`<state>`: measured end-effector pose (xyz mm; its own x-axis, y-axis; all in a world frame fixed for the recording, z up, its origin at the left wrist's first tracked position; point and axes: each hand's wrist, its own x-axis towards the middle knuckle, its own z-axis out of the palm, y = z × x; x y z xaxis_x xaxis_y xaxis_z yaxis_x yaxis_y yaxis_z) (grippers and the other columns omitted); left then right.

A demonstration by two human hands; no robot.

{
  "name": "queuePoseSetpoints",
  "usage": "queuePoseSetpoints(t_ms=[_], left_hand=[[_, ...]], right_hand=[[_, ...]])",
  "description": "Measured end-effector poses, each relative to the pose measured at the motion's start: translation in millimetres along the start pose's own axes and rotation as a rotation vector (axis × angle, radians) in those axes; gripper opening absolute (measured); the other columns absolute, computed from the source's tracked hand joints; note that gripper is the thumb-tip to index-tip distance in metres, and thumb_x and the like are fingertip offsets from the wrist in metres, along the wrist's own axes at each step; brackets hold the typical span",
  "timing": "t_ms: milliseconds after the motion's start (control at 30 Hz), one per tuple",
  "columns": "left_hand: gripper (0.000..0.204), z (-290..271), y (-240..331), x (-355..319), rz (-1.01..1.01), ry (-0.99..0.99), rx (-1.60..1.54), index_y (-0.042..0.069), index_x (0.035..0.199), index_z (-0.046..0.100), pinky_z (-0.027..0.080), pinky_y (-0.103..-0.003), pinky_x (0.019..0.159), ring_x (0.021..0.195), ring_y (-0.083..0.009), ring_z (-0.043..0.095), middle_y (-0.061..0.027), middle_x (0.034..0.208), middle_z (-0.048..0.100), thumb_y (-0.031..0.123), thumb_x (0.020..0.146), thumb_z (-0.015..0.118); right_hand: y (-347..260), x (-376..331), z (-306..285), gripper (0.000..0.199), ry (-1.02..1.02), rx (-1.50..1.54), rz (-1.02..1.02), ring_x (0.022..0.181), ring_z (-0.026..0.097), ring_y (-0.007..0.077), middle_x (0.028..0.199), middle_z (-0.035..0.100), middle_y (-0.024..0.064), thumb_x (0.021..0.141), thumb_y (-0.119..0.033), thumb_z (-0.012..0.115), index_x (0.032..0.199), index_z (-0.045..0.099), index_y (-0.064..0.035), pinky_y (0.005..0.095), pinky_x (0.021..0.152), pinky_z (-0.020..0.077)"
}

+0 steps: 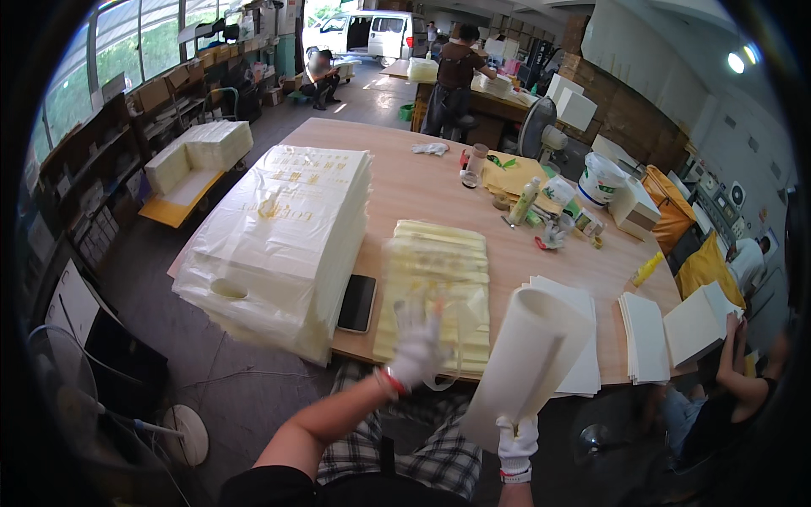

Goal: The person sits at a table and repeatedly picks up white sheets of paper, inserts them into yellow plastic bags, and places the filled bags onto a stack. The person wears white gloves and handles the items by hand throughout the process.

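My right hand (518,441), in a white glove, grips the lower end of a large white card piece (528,359) bent into an open-ended tube, tilted up to the right. My left hand (416,345), also gloved, is over a pile of pale yellow plastic bags (439,253). Its fingers are smeared by motion, so I cannot tell whether they grip anything. A blurred translucent strip hangs beside them. Left of the pile lies a black phone (357,303). Beyond it stands a tall stack of white printed plastic bags (287,203).
White card sheets (583,338) lie at the table's right, before a seated person (726,389). Further back are a yellow-capped bottle (525,199), a white bucket (600,179), tape and a fan (541,127). A stand fan's base (186,435) is on the floor at lower left.
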<state>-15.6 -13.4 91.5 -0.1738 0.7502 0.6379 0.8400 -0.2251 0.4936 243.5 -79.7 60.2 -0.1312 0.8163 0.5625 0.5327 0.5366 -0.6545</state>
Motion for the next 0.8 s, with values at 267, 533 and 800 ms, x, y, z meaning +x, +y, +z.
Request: queuePoseSetpoints(t_ms=[267, 533, 800], left_hand=[[0.024, 39, 15, -15, 0.187, -0.33, -0.163, 0.003, 0.083, 0.055, 0.044, -0.045, 0.073, 0.08, -0.0348, 0.056, -0.0141, 0.077, 0.055, 0.016, 0.065, 0.063], [0.049, 42, 28, -56, 0.03, -0.66, -0.21, 0.007, 0.12, 0.05, 0.048, -0.043, 0.076, 0.083, -0.0333, 0.059, -0.0137, 0.088, 0.062, 0.016, 0.073, 0.06], [0.028, 56, -97, -68, 0.279, -0.111, 0.143, 0.007, 0.106, 0.055, 0.046, -0.038, 0.076, 0.079, -0.0295, 0.056, -0.0122, 0.096, 0.054, 0.01, 0.079, 0.055]], right_hand=[[13, -1, 15, 0.021, -0.539, -0.464, 0.04, 0.067, 0.062, 0.0316, 0.095, 0.063, 0.0131, 0.072, -0.024, 0.065, 0.088, 0.061, -0.011, 0.0385, 0.055, 0.0502], [35, 24, 64, 0.053, -0.151, -0.385, 0.319, 0.093, 0.059, 0.0366, 0.109, 0.054, 0.0201, 0.074, -0.02, 0.066, 0.121, 0.045, -0.0076, 0.0435, 0.075, 0.0484], [115, 56, 123, 0.044, -0.344, -0.567, 0.534, 0.073, 0.062, 0.0394, 0.079, 0.063, 0.0203, 0.083, -0.02, 0.051, 0.125, 0.039, -0.0153, 0.0532, 0.06, 0.0458]])
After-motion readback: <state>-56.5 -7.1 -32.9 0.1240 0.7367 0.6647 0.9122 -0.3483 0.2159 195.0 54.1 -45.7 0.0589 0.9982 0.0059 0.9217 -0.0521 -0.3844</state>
